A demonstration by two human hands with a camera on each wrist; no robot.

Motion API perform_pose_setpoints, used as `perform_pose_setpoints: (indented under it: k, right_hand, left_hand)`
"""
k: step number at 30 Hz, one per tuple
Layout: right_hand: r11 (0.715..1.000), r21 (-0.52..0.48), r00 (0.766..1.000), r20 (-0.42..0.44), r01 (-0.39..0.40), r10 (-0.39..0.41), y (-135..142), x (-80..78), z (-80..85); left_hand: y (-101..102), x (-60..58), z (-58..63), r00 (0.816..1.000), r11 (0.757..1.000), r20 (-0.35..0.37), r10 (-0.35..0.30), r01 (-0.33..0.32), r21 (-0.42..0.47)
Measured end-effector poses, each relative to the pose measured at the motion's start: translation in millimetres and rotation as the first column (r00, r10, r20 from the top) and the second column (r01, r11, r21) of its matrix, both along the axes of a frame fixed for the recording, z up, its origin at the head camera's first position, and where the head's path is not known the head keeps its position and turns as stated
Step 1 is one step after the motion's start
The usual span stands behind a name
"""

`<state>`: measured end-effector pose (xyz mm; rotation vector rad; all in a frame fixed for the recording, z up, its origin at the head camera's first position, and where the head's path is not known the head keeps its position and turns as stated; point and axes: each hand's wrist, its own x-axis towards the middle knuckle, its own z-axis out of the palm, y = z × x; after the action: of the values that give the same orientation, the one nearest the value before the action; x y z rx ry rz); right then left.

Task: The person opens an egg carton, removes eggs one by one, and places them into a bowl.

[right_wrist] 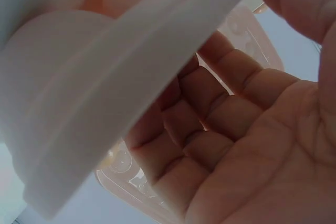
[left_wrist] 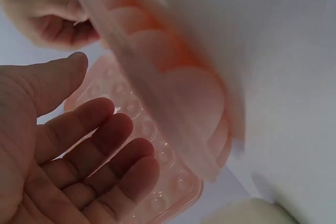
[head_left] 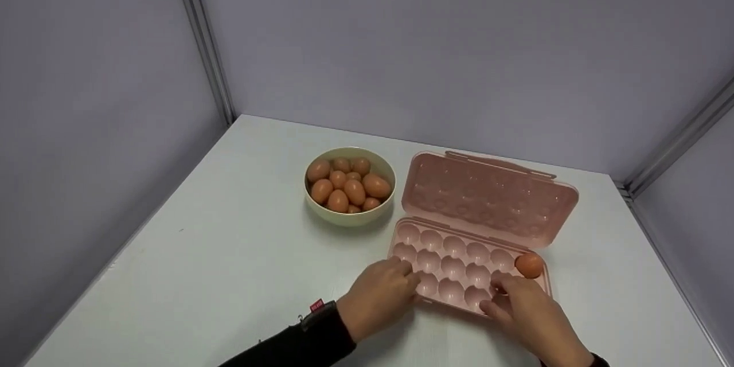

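A pink plastic egg box (head_left: 453,266) lies with its hinged lid (head_left: 487,200) raised at the back. One brown egg (head_left: 528,265) sits in the back right cup. My left hand (head_left: 383,298) is at the box's front left corner; its fingers look loosely bent around an empty palm in the left wrist view. Over the front right cups is my right hand (head_left: 530,312), thumb apart from the bent fingers. No egg shows in its palm in the right wrist view, where the tray's edge (right_wrist: 115,93) hides some fingertips.
Left of the box stands a cream bowl (head_left: 350,219) heaped with several brown eggs (head_left: 354,191). The white table (head_left: 229,252) meets grey panels (head_left: 459,51) behind and at both sides.
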<state>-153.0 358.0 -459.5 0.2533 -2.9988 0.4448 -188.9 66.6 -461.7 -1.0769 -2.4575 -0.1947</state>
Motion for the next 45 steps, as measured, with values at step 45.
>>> perform_pose_setpoints:
  k: [45]
  right_hand:
    - [0.995,-0.067,0.990,-0.114,0.075,-0.082,70.4,-41.8,-9.6]
  left_hand:
    - [2.3,2.2,-22.9,0.980,1.000,-0.201,0.012,-0.013,-0.002]
